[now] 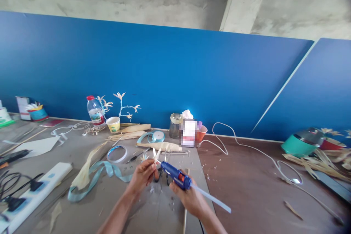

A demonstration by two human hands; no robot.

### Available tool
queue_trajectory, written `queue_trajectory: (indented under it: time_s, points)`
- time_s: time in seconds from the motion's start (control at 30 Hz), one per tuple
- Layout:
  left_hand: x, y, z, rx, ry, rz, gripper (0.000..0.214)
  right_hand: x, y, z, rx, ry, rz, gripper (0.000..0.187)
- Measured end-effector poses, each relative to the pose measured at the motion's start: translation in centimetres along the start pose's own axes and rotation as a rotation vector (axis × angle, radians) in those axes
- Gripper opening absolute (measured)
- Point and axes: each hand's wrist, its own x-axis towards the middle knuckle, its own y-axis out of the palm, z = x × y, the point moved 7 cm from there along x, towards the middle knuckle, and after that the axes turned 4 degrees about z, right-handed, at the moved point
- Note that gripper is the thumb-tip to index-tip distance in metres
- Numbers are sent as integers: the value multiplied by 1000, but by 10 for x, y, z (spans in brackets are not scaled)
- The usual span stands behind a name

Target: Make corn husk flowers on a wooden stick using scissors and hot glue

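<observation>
My right hand (pixel 189 194) is wrapped round a blue hot glue gun (pixel 175 175), with a long translucent glue stick (pixel 212 198) poking out of its back end. Between the fingertips of my left hand (pixel 144 175) is a small pale husk flower (pixel 156 154), its petals pointing up. The gun's nozzle is at the flower's base; whether they touch I cannot tell. Just behind the hands lie a dried corn husk (pixel 164 147) and a roll of tape (pixel 117 153). A light blue ribbon (pixel 109 170) curls on the table left of my left hand.
A white power strip (pixel 35 197) with black plugs lies at left. At the back stand a water bottle (pixel 95 111), a yellow cup (pixel 113 124) beside branches of husk flowers (pixel 120 108), and a glass jar (pixel 174 126). A white cable (pixel 255 150) crosses the brown tabletop.
</observation>
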Motion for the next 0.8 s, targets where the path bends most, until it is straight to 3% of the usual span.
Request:
queue_trajectory:
  time_s: [0.33, 0.5, 0.8]
  points:
    - [3, 1, 2, 1, 7, 20, 32, 0, 0, 16, 22, -71, 13, 36]
    - [0, 4, 0, -17, -38, 2, 37, 2, -1, 25, -5, -101, 38, 18]
    - [1, -2, 3, -51, -10, -41, 37, -1, -1, 37, 125, -177, 120, 26]
